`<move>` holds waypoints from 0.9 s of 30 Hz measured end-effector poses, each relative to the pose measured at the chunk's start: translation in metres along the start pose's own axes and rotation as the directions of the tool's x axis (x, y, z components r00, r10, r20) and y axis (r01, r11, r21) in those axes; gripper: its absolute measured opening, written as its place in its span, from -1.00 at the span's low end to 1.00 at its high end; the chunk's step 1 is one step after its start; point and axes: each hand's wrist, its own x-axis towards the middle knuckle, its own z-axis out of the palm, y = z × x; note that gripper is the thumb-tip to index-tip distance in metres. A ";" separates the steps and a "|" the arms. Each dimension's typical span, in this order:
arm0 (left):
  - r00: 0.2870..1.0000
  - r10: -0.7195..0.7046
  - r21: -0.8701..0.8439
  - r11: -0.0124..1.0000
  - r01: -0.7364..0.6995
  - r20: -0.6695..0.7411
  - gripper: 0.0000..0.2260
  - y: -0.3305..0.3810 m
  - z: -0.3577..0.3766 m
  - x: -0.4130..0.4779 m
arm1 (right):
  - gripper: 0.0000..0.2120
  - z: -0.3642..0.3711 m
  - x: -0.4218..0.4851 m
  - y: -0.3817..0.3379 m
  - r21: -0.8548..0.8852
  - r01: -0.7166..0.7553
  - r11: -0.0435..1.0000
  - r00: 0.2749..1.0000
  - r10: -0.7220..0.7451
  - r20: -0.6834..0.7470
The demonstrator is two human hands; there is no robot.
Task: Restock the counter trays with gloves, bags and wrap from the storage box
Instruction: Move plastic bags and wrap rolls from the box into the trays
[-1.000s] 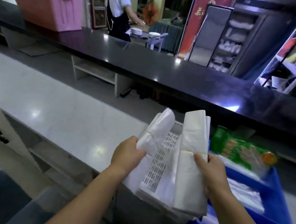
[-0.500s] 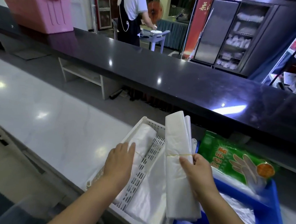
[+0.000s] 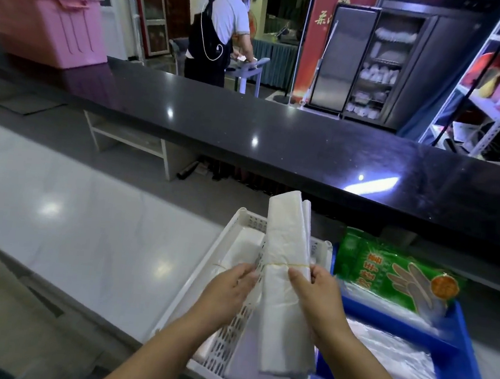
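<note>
White table runs along the left, with a dark raised counter behind it carrying a pink box; beyond, a person in an apron works at a small stand.

Head view: a white tray with a perforated divider sits at the table's near edge, just beside a blue tray that holds a green glove pack and clear plastic. One banded bundle already lies in the white tray's left compartment. The step in hand looks like seating a second bundle of bags, which stands tilted over the right compartment. To do it well, lower it flat along the divider, band side up, so it lies parallel to its neighbour and clear of the rim.

The right hand grips this bundle just below its rubber band, thumb across the front and fingers curled behind. The left hand is loose, fingers nearly straight, tips at the bundle's left edge above the divider; whether they press it I cannot tell.
</note>
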 end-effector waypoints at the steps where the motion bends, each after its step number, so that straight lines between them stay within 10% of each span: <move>1: 0.997 -0.034 -0.261 0.964 0.050 0.066 -0.77 0.008 -0.002 -0.003 | -0.92 0.009 -0.002 -0.003 0.036 -0.008 0.999 1.000 0.007 0.005; 5: 0.994 -0.103 -0.538 0.837 0.098 0.020 -0.80 0.014 -0.022 -0.008 | -0.88 0.044 -0.005 -0.012 0.157 -0.010 0.988 0.996 -0.004 0.088; 8: 0.967 -0.136 -0.370 0.928 0.048 -0.216 -0.79 0.005 -0.049 -0.005 | -0.81 0.048 0.004 0.001 -0.255 0.157 0.954 0.967 -0.096 0.236; 10: 0.950 -0.132 -0.236 0.970 0.064 -0.282 -0.80 -0.006 -0.066 -0.005 | -0.75 0.041 0.011 0.018 -0.678 0.430 0.595 0.885 -0.128 0.448; 12: 0.950 -0.133 -0.152 0.984 0.092 -0.281 -0.82 -0.015 -0.075 -0.005 | -0.61 0.038 0.015 0.033 -0.689 0.689 0.226 0.722 -0.126 0.680; 18: 0.970 -0.103 0.025 0.994 0.111 -0.220 -0.75 -0.031 -0.058 -0.001 | -0.83 0.040 0.023 0.029 -0.542 0.824 -0.165 0.534 -0.092 0.840; 27: 1.000 -0.023 0.088 0.996 0.024 -0.019 -0.49 -0.035 0.002 0.007 | -0.79 0.013 0.017 0.017 -0.573 0.793 -0.207 0.527 -0.239 0.816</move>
